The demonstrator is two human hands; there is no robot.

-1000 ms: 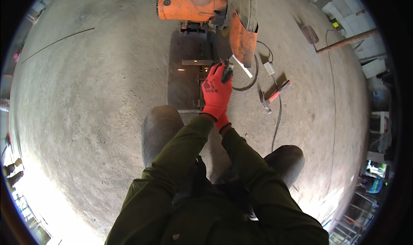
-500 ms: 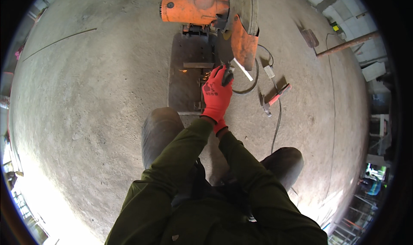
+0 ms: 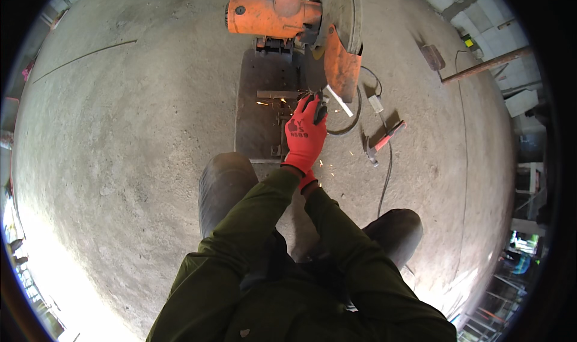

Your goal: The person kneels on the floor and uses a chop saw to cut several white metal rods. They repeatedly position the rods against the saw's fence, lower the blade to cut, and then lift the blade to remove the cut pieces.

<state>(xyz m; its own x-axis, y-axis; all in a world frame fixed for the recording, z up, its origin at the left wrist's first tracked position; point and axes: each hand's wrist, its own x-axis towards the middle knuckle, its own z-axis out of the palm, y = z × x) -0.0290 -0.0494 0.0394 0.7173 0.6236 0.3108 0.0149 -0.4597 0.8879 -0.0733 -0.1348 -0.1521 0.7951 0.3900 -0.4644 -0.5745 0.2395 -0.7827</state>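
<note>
An orange cut-off saw (image 3: 264, 16) stands in front of me on its dark base plate (image 3: 255, 126). Sparks fly at the lower edge of its cutting disc (image 3: 314, 69), by an orange guard (image 3: 342, 72). My left hand (image 3: 305, 132), in a red glove with dark fingertips, is closed close to the disc; what its fingers grip is hidden. Beneath the left wrist, only a little of my right hand (image 3: 309, 178) shows, also in a red glove, with its fingers out of sight. Just beyond the left hand's fingers, a pale strip (image 3: 341, 102) slants beside the guard.
A claw hammer (image 3: 384, 142) with a red handle lies on the concrete floor to the right, beside a dark cable (image 3: 386, 183). Farther right are a rusty pole (image 3: 487, 64) and a flat brown piece (image 3: 433, 57). A thin rod (image 3: 84, 58) lies at left.
Sparks now spread wider, with several falling right of my wrists. My left hand sits slightly lower in the picture, as does the saw; its closed hold looks the same.
</note>
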